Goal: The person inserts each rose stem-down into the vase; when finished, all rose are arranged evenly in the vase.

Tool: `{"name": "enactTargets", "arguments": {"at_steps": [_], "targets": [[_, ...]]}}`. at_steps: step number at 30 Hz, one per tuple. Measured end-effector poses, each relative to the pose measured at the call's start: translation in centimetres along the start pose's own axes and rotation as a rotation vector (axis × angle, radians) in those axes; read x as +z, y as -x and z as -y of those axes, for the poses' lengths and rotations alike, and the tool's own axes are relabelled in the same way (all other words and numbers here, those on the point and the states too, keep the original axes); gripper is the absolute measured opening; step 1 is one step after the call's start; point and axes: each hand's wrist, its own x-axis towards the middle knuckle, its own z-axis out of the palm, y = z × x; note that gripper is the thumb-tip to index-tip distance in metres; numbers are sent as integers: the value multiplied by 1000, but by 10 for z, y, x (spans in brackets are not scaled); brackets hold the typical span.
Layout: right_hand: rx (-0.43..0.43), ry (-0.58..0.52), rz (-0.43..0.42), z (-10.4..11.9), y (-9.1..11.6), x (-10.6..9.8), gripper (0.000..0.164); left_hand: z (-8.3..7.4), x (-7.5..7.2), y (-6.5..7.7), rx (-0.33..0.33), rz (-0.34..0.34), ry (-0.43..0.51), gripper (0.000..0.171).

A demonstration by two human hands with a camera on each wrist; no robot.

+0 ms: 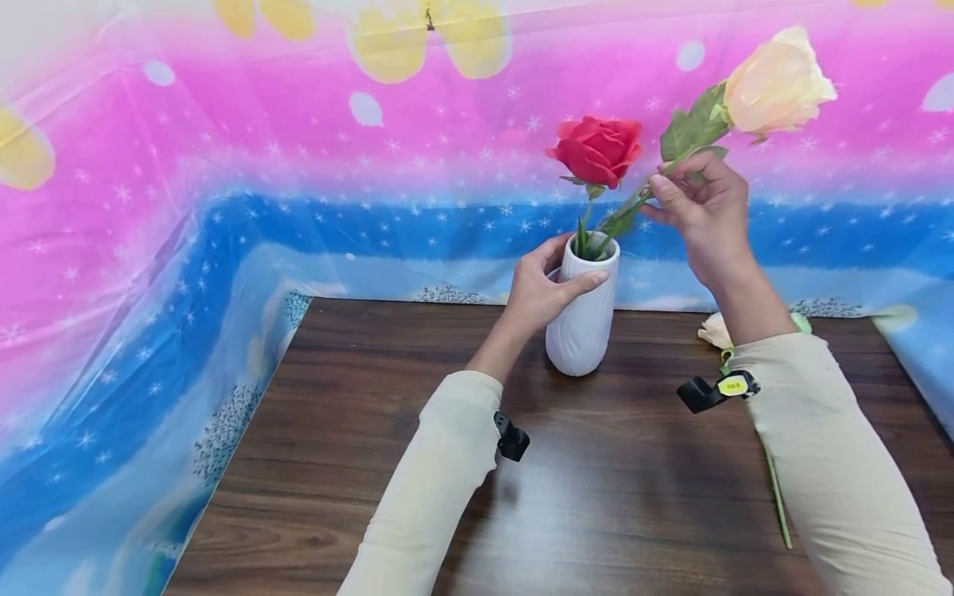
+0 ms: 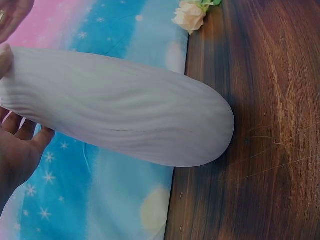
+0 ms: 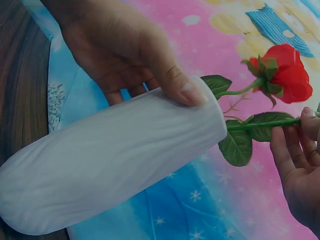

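My left hand [image 1: 546,279] grips a white ribbed vase [image 1: 581,327] near its rim, with the thumb across the front. A red rose [image 1: 596,151] stands in the vase, its stem going down through the mouth. Up and to the right, my right hand [image 1: 708,207] pinches the green stem of a pale peach rose [image 1: 778,83], which slants away to the right. In the right wrist view, this stem [image 3: 260,124] runs into the vase mouth among green leaves [image 3: 237,145]. The stem ends are hidden inside the vase.
Another peach rose [image 1: 714,331] lies on the brown wooden table [image 1: 358,430], partly behind the right forearm; its stem [image 1: 775,488] points towards the front. A pink and blue patterned cloth [image 1: 373,182] hangs behind the table and along its left side.
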Motion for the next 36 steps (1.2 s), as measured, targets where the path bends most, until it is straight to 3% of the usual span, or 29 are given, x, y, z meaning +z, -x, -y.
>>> {"name": "enactTargets", "arguments": {"at_steps": [12,20,28,33,36], "targets": [[51,31,28,-15,0,6,17,-2,-2,-3,17,-1,5,67],[141,63,29,-25,7,8,19,0,-1,-1,23,11,-2,68],[200,276,60,-33,10,11,19,1,-1,-1,38,12,-15,69],[197,427,82,-35,12,11,4,1,-2,0,38,18,-15,69],[209,460,105,-35,13,10,9,0,-2,0,41,19,-14,69]]}}
